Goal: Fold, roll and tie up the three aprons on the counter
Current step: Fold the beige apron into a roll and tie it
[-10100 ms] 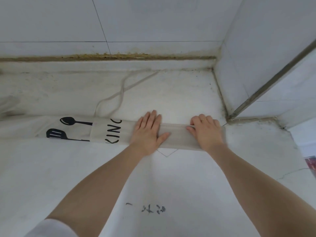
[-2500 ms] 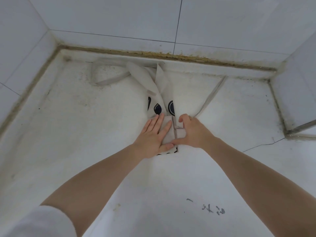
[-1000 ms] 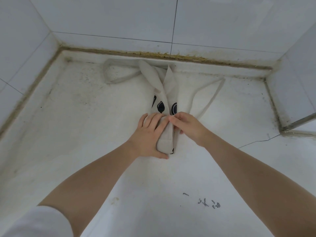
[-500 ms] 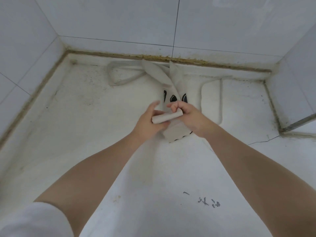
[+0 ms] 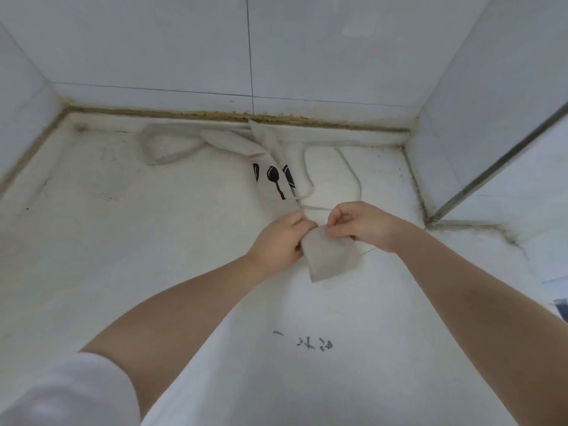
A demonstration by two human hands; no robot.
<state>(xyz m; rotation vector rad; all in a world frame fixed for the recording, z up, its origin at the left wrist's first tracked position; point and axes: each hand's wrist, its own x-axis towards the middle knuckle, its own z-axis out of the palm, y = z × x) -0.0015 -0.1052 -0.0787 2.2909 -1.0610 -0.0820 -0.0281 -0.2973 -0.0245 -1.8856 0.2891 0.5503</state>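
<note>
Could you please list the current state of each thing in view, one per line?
Apron: folded into a narrow strip, near end lifted, not yet rolled.
Apron straps: loose on the counter, untied.
Left hand: gripping the apron.
Right hand: pinching the apron's edge.

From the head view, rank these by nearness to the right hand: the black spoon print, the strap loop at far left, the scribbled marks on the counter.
From the right hand:
1. Black spoon print, on the apron up and left of it.
2. Scribbled marks, on the counter toward the person.
3. Strap loop, far left by the back wall.
</note>
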